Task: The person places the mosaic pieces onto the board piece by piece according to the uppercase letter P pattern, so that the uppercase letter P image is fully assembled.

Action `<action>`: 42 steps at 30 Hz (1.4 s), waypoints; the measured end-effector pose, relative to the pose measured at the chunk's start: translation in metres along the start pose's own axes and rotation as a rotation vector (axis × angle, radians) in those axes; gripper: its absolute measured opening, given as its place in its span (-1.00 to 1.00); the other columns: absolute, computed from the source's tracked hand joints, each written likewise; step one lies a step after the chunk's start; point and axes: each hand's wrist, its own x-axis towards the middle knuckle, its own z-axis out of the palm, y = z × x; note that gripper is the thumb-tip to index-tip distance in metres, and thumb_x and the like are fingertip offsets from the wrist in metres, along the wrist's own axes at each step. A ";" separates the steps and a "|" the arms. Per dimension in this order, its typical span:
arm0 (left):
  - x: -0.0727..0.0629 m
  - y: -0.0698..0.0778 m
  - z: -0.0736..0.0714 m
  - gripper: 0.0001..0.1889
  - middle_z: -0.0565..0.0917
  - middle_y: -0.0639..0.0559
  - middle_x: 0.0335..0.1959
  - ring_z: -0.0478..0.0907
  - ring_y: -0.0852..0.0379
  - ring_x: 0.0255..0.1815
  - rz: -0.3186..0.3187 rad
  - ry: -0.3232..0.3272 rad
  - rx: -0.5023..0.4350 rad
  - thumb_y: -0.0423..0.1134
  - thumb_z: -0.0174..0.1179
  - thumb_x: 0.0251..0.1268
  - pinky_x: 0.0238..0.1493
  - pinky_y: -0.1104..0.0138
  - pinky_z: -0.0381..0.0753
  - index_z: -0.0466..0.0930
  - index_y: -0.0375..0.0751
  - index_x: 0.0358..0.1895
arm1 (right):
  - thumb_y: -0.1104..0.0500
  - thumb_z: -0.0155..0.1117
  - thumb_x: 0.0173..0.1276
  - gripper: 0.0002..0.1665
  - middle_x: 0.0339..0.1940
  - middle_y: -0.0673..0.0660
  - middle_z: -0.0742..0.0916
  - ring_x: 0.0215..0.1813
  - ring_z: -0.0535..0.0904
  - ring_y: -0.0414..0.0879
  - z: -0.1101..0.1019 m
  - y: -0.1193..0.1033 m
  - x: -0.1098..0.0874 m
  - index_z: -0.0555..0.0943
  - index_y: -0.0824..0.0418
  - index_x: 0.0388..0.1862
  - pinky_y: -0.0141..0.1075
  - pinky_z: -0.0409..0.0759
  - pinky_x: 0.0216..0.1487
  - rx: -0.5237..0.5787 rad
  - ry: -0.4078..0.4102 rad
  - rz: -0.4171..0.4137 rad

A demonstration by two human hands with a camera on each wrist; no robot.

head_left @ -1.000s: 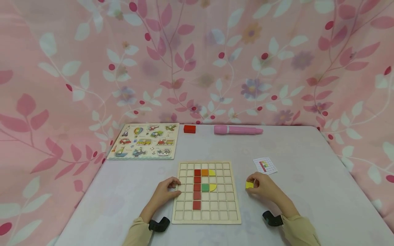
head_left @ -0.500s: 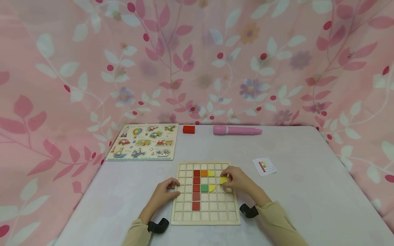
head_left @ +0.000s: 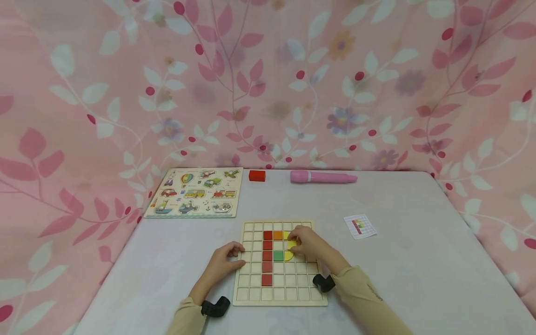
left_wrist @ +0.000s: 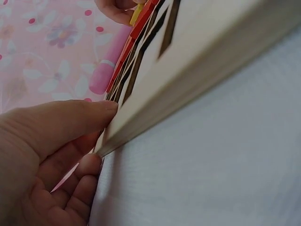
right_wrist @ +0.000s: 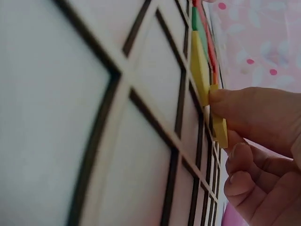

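Observation:
A wooden grid board [head_left: 255,294] lies on the table. Red square tiles [head_left: 267,266] form a column on it, with an orange tile [head_left: 278,235], a green tile [head_left: 278,256] and a rounded yellow tile [head_left: 288,256] to their right. At the board's left edge my left hand [head_left: 226,261] holds on, its thumb [left_wrist: 89,113] on the rim and curled fingers [left_wrist: 87,176] against the side. My right hand [head_left: 311,243] pinches a yellow tile [right_wrist: 219,125] between thumb and fingers, beside the rounded yellow tile. The upper yellow tile [head_left: 286,235] is partly hidden by that hand.
A small pattern card [head_left: 360,226] lies right of the board. Along the back are a vehicle picture puzzle [head_left: 209,212], a red block [head_left: 257,176] and a pink pen-like stick [head_left: 323,177]. A pink floral cloth [head_left: 276,93] hangs behind the table.
My right hand has carried the yellow tile leftward from beside the board, over its right columns, to the other yellow tiles. The left hand stays at the board's edge.

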 end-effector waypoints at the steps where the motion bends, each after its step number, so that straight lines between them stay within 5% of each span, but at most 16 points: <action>1: 0.000 0.000 0.000 -0.72 0.45 0.10 -0.48 0.37 0.11 -0.38 0.001 0.000 0.006 -0.35 0.39 -0.14 -0.28 0.29 0.36 0.54 -0.13 -0.30 | 0.35 0.37 -0.01 -0.77 -0.44 0.07 0.54 -0.46 0.39 -0.17 0.001 0.000 0.001 0.59 0.37 -0.32 -0.38 0.41 -0.42 -0.009 -0.003 0.000; 17: -0.002 0.001 0.000 -0.73 0.45 0.10 -0.47 0.36 0.11 -0.39 0.002 0.000 -0.002 -0.35 0.39 -0.13 -0.29 0.29 0.36 0.55 -0.13 -0.29 | 0.32 0.36 0.02 -0.71 -0.35 0.02 0.54 -0.47 0.38 -0.23 0.006 -0.001 -0.003 0.59 0.33 -0.22 -0.38 0.42 -0.41 0.044 -0.034 0.058; 35: -0.004 0.000 -0.001 -0.72 0.44 0.09 -0.48 0.37 0.09 -0.38 -0.003 -0.009 0.009 -0.35 0.39 -0.14 -0.27 0.28 0.35 0.55 -0.13 -0.29 | 0.23 0.26 0.18 -0.89 -0.42 0.01 0.54 -0.44 0.38 -0.21 0.011 0.005 -0.004 0.63 0.28 -0.37 -0.37 0.40 -0.44 0.053 0.064 -0.152; 42: -0.005 0.002 -0.001 -0.72 0.44 0.08 -0.48 0.36 0.09 -0.37 0.001 -0.005 0.002 -0.36 0.39 -0.13 -0.26 0.25 0.35 0.55 -0.13 -0.29 | 0.34 0.29 0.10 -0.93 -0.41 0.04 0.56 -0.43 0.40 -0.16 0.009 -0.002 -0.002 0.61 0.31 -0.39 -0.33 0.42 -0.41 0.035 0.046 -0.092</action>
